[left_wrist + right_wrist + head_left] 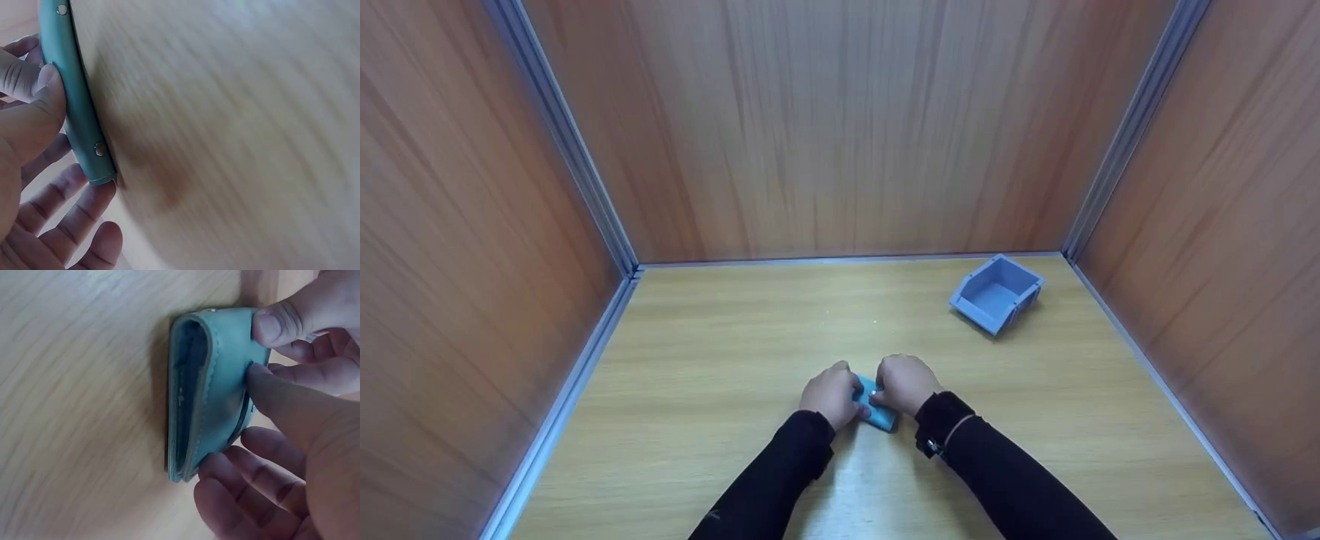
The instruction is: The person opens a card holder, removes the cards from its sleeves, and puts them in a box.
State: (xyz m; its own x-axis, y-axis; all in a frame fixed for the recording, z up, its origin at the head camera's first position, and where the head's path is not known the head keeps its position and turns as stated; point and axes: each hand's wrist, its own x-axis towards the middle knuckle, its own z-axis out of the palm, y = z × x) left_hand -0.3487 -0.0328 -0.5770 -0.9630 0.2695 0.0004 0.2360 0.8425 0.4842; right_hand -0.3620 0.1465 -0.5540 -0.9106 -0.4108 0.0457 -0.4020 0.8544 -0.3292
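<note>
A small teal wallet (pixel 879 417) with a folded flap is between both hands, low over the table. In the left wrist view two round metal snaps sit along the wallet's (pixel 72 95) narrow side. Stitching runs along the edge of the wallet (pixel 228 382) in the right wrist view, where its open side shows a dark gap between the layers. My left hand (pixel 832 394) grips one end, thumb pressed on the teal surface and fingers round the edge. From the other side my right hand (pixel 909 384) holds the flap, thumb and fingertips at its edge.
A blue-grey plastic bin (pixel 976 312) stands at the back right of the light wood table (pixel 720 337). Wooden panels (pixel 855 135) with metal edge strips enclose the table at the back and both sides.
</note>
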